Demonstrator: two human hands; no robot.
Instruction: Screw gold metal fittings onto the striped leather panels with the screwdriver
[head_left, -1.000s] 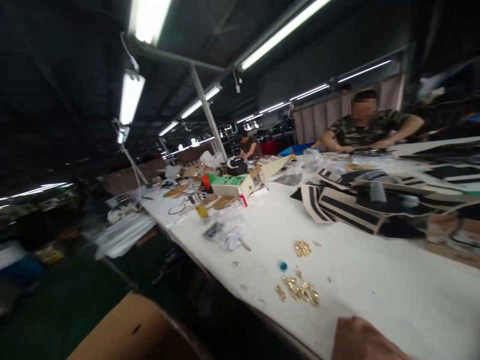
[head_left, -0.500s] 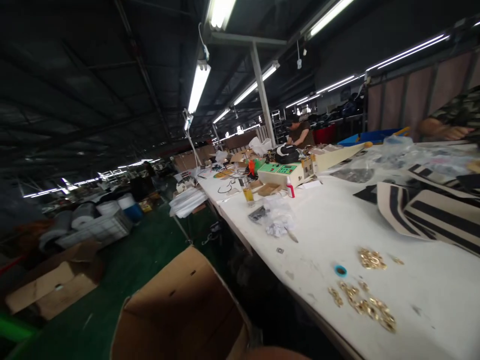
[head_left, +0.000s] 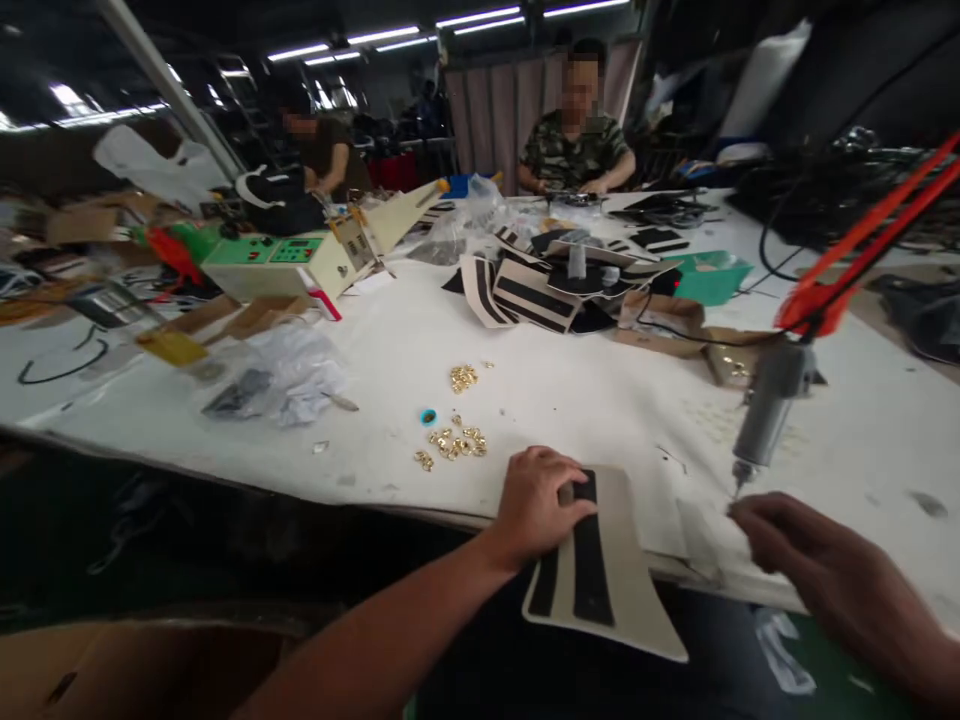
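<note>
My left hand [head_left: 536,505] is closed on a beige panel with black stripes [head_left: 622,560], which hangs past the table's front edge. Its thumb and fingertips press on a black stripe. To the right, my right hand [head_left: 795,545] is blurred, its fingers drawn together by the tip of a hanging grey electric screwdriver [head_left: 772,400]. What those fingers pinch, if anything, is too small to make out. Several gold metal fittings [head_left: 457,442] lie on the white table beyond my left hand, beside a small blue round container [head_left: 428,417].
Striped panels [head_left: 532,295] are heaped mid-table, near a green bin [head_left: 712,278] and small cardboard boxes [head_left: 660,322]. An orange arm [head_left: 817,300] stands above the screwdriver. Plastic bags [head_left: 292,370] and a green-panelled machine [head_left: 270,262] are at left. Two people work across the table.
My view has swung to the right and down. Both my hands, the striped panel in my left one and the hanging screwdriver are now in view. The open cardboard box has slid to the lower left.
</note>
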